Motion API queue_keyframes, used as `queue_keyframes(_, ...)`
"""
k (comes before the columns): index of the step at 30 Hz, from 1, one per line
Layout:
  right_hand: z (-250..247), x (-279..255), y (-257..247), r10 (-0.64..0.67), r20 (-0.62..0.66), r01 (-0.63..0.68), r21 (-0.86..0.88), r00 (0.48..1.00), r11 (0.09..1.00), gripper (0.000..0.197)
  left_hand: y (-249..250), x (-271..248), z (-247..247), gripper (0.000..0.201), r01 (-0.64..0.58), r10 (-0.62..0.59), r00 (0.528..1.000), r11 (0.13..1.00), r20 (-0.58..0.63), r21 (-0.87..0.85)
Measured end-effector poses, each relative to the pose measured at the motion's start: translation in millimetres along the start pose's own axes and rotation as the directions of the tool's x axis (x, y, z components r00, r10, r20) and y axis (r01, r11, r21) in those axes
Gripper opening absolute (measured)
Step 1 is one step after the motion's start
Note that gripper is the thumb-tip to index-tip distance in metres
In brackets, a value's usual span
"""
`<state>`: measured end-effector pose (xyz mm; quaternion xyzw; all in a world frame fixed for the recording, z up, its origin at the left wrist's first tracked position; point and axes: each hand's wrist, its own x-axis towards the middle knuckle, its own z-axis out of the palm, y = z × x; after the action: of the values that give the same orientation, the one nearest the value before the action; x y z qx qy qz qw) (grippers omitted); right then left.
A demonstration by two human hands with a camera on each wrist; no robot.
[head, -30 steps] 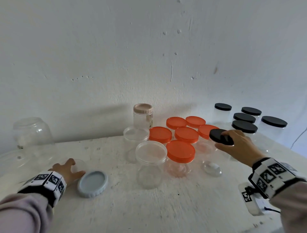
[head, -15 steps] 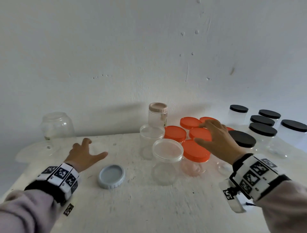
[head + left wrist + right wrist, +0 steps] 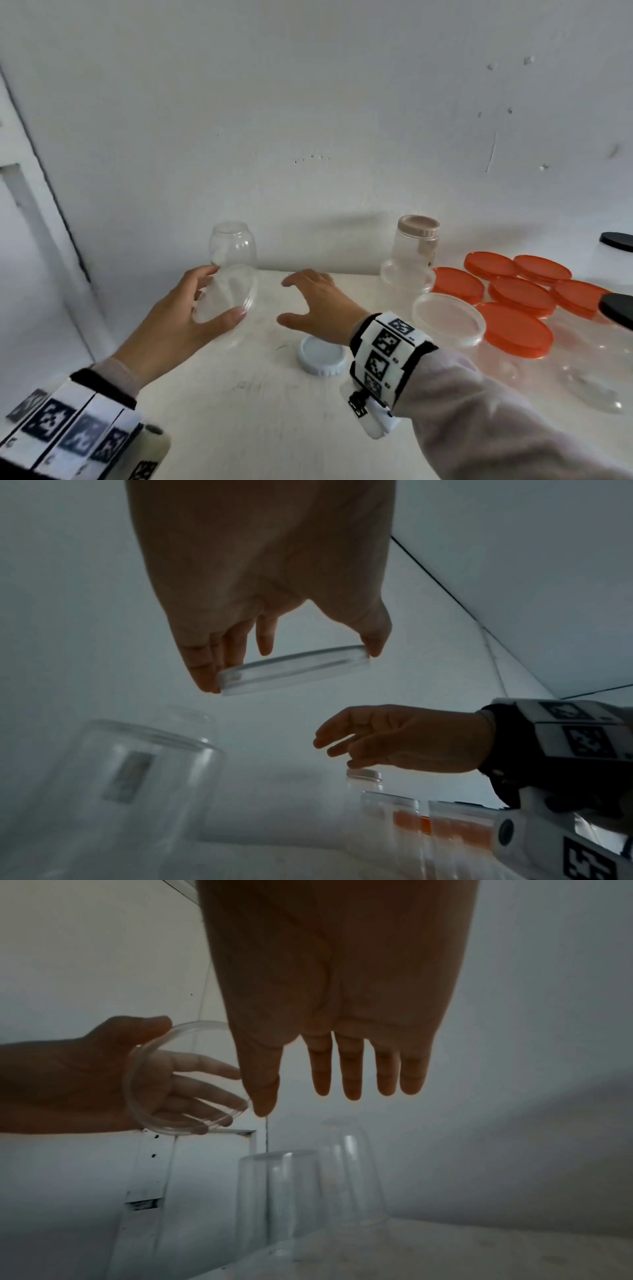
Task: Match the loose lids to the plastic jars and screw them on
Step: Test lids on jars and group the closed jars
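- Your left hand (image 3: pixel 181 318) pinches a clear lid (image 3: pixel 227 294) by its rim, tilted above the desk's (image 3: pixel 260 421) back-left part, probably to carry it to an open jar (image 3: pixel 234 246) against the back edge.
- Your right hand (image 3: pixel 320 308) hovers beside it, fingers spread wide, holding nothing.
- Counted in view: 6 orange lids (image 3: pixel 513 329), 1 pale blue lid (image 3: pixel 322 354) lying loose near the desk's middle.

Orange lids (image 3: pixel 515 329), pale blue lid (image 3: pixel 321 356), black-and-white checkered wristbands (image 3: pixel 388 349).

The left hand (image 3: pixel 260 588) pinches a clear lid (image 3: pixel 294 669) edgewise, with the right hand (image 3: pixel 411 739) spread at four o'clock of it.
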<state>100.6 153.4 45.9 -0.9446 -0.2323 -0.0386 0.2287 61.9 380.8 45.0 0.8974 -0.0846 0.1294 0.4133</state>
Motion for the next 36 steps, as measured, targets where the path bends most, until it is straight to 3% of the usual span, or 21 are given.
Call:
queue_keyframes(6, 40, 44, -45, -0.061, 0.063, 0.058, 0.059, 0.996, 0.997, 0.066, -38, -18, -43, 0.116, 0.164, -0.165, 0.983, 0.986, -0.083, -0.012)
queue_keyframes(11, 54, 70, -63, -0.042, 0.062, 0.040, 0.020, 0.997, 0.999, 0.068, -60, -29, -59, 0.099, 0.219, -0.233, 0.963, 0.969, -0.136, -0.111)
queue_keyframes(16, 64, 85, -73, 0.041, 0.111, -0.036, -0.042, 0.993, 0.998, 0.072, -70, -35, -66, 0.112, 0.239, -0.256, 0.959, 0.962, -0.123, -0.134)
queue_keyframes(20, 70, 89, -80, 0.103, 0.092, -0.103, -0.005, 0.990, 0.995, 0.085, -76, -39, -66, 0.112, 0.244, -0.263, 0.957, 0.959, -0.124, -0.147)
queue_keyframes(24, 69, 92, -85, 0.159, 0.073, -0.162, 0.045, 0.985, 0.986, 0.077, -80, -42, -64, 0.103, 0.253, -0.271, 0.955, 0.957, -0.124, -0.141)
queue_keyframes(28, 66, 88, -80, 0.167, 0.063, -0.171, 0.064, 0.984, 0.983, 0.068, -80, -43, -65, 0.112, 0.260, -0.275, 0.955, 0.957, -0.114, -0.129)
queue_keyframes(33, 58, 79, -74, 0.179, 0.080, -0.181, 0.025, 0.981, 0.983, 0.108, -80, -40, -58, 0.099, 0.249, -0.266, 0.957, 0.957, -0.112, -0.148)
queue_keyframes(36, 57, 70, -68, 0.191, 0.097, -0.191, -0.005, 0.977, 0.982, 0.111, -77, -38, -53, 0.105, 0.239, -0.252, 0.964, 0.962, -0.089, -0.136)
